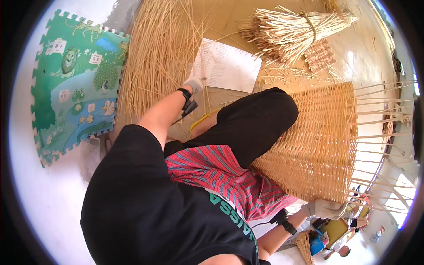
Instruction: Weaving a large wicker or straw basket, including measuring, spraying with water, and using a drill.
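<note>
My left hand [194, 83], in a pale glove, is curled among loose reeds [154, 44] beside a white printed sheet [227, 66]; what is in its fingers is hard to make out. My gloved right hand [326, 210] grips the lower edge of a large woven basket [313, 141], which leans on its side by my bent knee. Long unwoven stakes [375, 137] stick out from the basket toward the right. My lap has a red striped cloth [205, 161] over it.
A tied reed bundle [291, 33] and a small woven square [319, 55] lie at the top right. A green foam mat [75, 84] is at the left. At the lower right are another person [342, 249], a blue container [317, 243] and more reeds [304, 247].
</note>
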The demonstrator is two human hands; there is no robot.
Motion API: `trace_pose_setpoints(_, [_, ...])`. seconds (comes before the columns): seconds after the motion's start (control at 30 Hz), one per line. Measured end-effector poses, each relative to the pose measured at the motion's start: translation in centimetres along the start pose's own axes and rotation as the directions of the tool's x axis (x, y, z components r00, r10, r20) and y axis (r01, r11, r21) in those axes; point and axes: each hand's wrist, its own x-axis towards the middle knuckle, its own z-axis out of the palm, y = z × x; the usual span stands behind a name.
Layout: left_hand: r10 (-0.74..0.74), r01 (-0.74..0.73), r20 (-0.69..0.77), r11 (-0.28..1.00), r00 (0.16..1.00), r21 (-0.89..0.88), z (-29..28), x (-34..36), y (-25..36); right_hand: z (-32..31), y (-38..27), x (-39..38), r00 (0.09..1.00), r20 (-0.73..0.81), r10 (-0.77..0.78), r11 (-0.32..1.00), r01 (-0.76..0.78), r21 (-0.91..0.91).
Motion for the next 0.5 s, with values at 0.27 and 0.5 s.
trace_pose_setpoints(0.27, [-0.306,0.291,-0.051,0.937,0.951,-0.193,6.0,-0.9,0.9,0.3,-0.1,0.0,1.000,-0.014,-0.027,0.998,0.027,-0.048])
trace_pose_setpoints(0.5, [-0.251,0.239,0.007,0.910,0.968,-0.340,2.3,-3.1,1.7,0.1,-0.3,0.5,0.997,0.008,-0.083,0.996,0.083,-0.017])
